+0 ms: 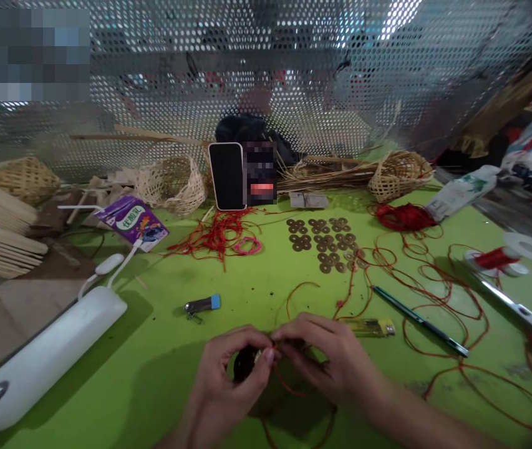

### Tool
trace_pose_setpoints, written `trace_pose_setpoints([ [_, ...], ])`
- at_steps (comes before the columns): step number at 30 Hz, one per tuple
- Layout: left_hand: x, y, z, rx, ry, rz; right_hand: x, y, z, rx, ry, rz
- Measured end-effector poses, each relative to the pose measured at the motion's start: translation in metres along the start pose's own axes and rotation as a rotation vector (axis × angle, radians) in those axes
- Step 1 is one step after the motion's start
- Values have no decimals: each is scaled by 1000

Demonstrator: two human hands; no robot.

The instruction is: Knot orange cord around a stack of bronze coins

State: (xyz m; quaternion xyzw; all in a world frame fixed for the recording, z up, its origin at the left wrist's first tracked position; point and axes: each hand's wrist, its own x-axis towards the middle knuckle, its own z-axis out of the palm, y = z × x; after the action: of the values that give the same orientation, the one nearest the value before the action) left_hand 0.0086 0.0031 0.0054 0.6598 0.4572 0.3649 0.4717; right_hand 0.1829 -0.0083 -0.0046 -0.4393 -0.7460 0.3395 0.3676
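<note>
My left hand [235,371] and my right hand [324,352] meet low in the middle of the view, fingertips pinched on a thin red cord [291,388]. One end of the cord hangs between them, and more of it loops below. Within the curl of my left hand shows a dark, rounded thing [243,363], mostly covered by the fingers. The exact spot where the fingertips meet is partly hidden. Just beyond my right hand lies a yellow lighter [368,327]. Further left is a nail clipper [201,304] with a blue end.
Round coins with holes [325,241] lie in clusters on the green table [163,368]. Loose red cord spreads rightward around a pen [420,321]. Scissors [521,308] and a spool [497,259] sit right. A phone [227,178] and woven baskets [172,184] stand behind. A person sits far right.
</note>
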Motion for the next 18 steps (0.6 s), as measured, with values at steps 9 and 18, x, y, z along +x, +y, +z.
trace_pose_setpoints([
  [9,-4,-9,1,-44,-4,-79,2,-2,-1,-25,15,-22],
  [18,-2,-9,-4,-173,-72,-259,5,-1,-8,6,-5,47],
])
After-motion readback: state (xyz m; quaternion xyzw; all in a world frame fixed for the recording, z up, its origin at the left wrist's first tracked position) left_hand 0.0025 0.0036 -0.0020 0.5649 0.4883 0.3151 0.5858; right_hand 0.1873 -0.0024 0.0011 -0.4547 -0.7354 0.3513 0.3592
